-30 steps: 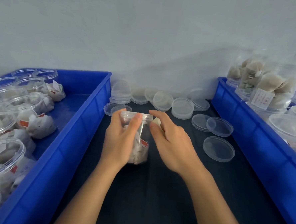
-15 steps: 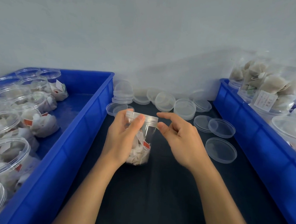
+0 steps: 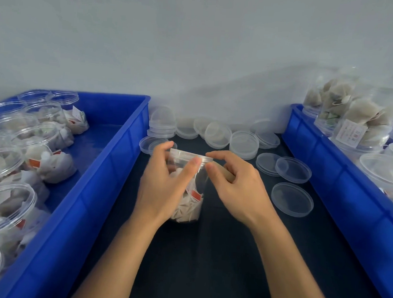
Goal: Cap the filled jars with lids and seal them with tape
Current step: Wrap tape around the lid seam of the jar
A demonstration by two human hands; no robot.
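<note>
The clear, lidded plastic jar of white tea sachets [image 3: 189, 190] stands at centre on the dark table [image 3: 219, 254], between two blue plastic crates: one at 9 o'clock [image 3: 92, 188], one at 3 o'clock [image 3: 340, 187]. The jar is clasped by the left hand [image 3: 165, 186]; at its rim [image 3: 190, 155] the right hand [image 3: 239, 188] pinches something, probably tape. The jar could be tipped by excess pull, or the tape creased. Label print is unreadable.

No text can be read: a white label [image 3: 350, 133] with red print on a clear jar [image 3: 365, 117] at two o'clock is too blurred to make out, and small red tags [image 3: 196, 196] among the tea bags show no letters.
</note>
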